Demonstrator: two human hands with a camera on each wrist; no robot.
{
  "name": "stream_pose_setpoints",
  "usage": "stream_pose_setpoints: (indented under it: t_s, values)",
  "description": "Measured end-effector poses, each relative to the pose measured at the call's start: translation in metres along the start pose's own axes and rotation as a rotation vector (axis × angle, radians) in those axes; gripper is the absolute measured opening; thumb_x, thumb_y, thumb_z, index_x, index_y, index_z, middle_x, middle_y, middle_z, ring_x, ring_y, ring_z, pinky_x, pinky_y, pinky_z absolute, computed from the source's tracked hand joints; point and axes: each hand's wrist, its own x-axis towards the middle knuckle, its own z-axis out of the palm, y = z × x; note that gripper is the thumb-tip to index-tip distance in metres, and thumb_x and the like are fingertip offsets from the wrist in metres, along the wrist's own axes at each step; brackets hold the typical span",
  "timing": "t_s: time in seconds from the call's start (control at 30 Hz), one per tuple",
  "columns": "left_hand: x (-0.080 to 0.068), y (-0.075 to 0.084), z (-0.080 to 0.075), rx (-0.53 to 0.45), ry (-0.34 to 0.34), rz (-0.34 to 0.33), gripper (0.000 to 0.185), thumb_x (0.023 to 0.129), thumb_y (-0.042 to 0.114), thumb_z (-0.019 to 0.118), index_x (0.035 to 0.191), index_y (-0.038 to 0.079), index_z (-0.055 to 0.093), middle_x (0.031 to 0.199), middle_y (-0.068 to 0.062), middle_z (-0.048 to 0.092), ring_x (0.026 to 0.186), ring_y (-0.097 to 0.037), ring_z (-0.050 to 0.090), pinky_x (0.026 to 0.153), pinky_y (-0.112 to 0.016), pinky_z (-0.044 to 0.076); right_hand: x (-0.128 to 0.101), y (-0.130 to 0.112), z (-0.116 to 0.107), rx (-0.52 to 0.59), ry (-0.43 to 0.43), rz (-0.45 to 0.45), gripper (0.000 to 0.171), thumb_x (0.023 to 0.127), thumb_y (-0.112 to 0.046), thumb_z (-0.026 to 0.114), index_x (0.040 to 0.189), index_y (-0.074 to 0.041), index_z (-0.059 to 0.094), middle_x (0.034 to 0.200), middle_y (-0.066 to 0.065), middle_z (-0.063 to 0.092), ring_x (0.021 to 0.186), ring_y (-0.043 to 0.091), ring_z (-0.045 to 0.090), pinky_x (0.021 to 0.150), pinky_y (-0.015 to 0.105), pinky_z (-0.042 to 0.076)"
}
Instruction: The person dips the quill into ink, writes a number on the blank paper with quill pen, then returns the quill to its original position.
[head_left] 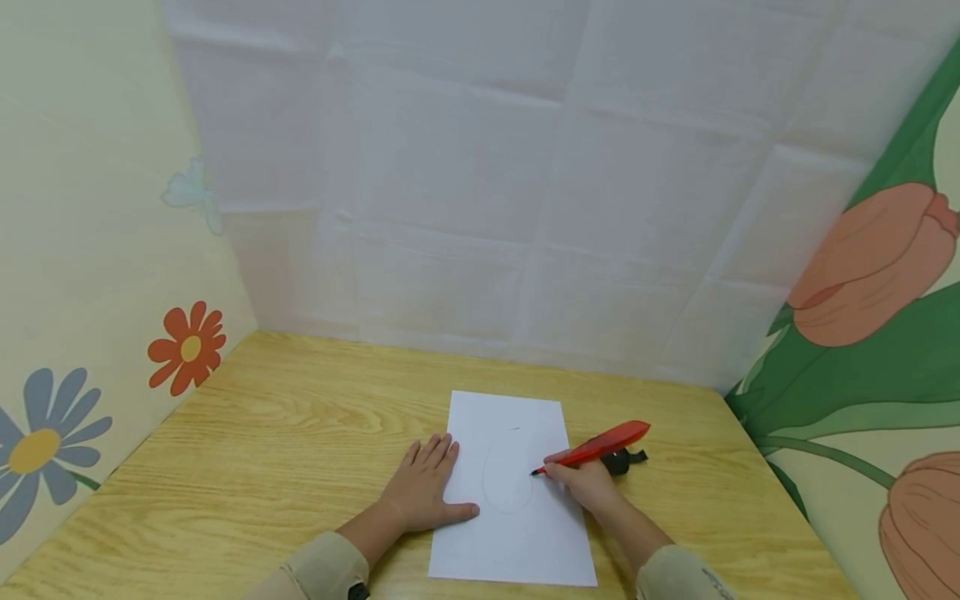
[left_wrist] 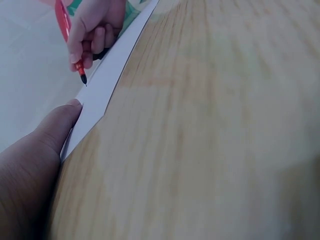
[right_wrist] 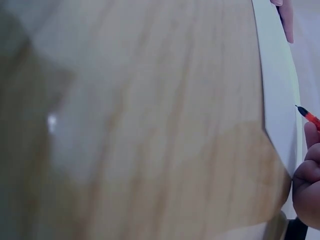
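Right hand [head_left: 588, 483] pinches pen [head_left: 600, 447], tip on paper [head_left: 517, 517], shaft slanting up-right. Left hand [head_left: 427, 487] lies flat, fingers straight, on paper's left edge.

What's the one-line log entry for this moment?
left hand: flat, pressing paper | right hand: grips red pen, tip on paper by faint oval outline | surface: wooden table

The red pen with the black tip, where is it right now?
In the head view, the red pen is gripped in the right hand, its tip on the right part of the white sheet of paper, by a faint drawn oval.
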Motion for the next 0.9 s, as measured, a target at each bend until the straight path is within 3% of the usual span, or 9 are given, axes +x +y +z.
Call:
stream_pose_setpoints:
  t_s: [0.33, 0.9]
  values:
    - [-0.0001, -0.0001, 0.0006, 0.006, 0.005, 0.002, 0.108, 0.080, 0.078, 0.053, 0.153, 0.002, 0.029, 0.162, -0.017, 0.023, 0.152, -0.033, 0.017, 0.122, -0.056, 0.010, 0.0049, -0.0005, 0.0022, -0.019, 0.003, 0.006, 0.024, 0.086, -0.017, 0.074, 0.104, -0.002, 0.072, 0.087, 0.005, 0.064, 0.076, 0.016, 0.053, 0.066, 0.026, 0.044]
    - [0.0015, -0.0021, 0.0018, 0.009, 0.014, 0.007, 0.109, 0.080, 0.079, 0.053, 0.153, 0.001, 0.029, 0.162, -0.017, 0.023, 0.152, -0.034, 0.017, 0.122, -0.057, 0.009, 0.0077, -0.0053, 0.0073, -0.008, 0.013, -0.030, 0.025, 0.085, -0.015, 0.074, 0.104, 0.000, 0.073, 0.081, 0.001, 0.064, 0.072, 0.014, 0.052, 0.064, 0.025, 0.043]
